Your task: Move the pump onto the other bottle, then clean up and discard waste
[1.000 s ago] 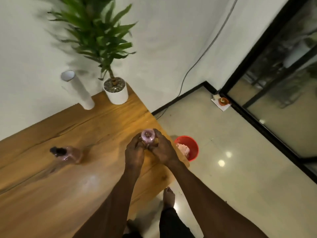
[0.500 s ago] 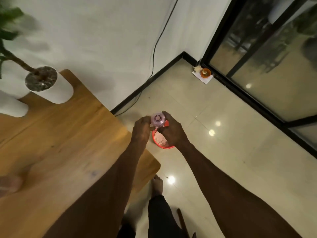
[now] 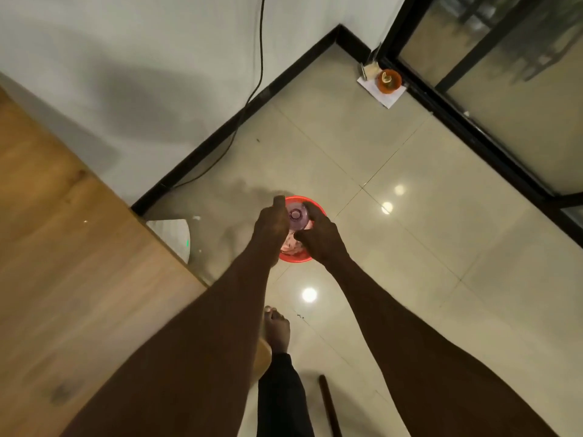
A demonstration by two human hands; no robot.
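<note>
Both hands hold a small clear pinkish bottle (image 3: 297, 217) directly above a red bin (image 3: 310, 205) that stands on the floor. The left hand (image 3: 272, 223) presses against its left side with curled fingers, and the right hand (image 3: 320, 236) wraps its fingers around the right side, so the bottle is gripped between them. Its open neck faces up and no pump is on it, so I judge it to be the empty bottle that goes to the waste. It looks like thin plastic, so it is probably light and a little soft, and it may be slippery if some liquid remains on it. The best place to hold it seems to be the round body, as now, not the narrow neck. Something pale and crumpled already lies inside the bin, but I cannot tell what it is. The floor is made of glossy pale tiles that reflect the ceiling lights. A wooden desk (image 3: 63, 263) fills the left side, and a black cable (image 3: 261, 58) hangs down the white wall. A small orange object (image 3: 389, 79) sits on paper near the dark glass door.
</note>
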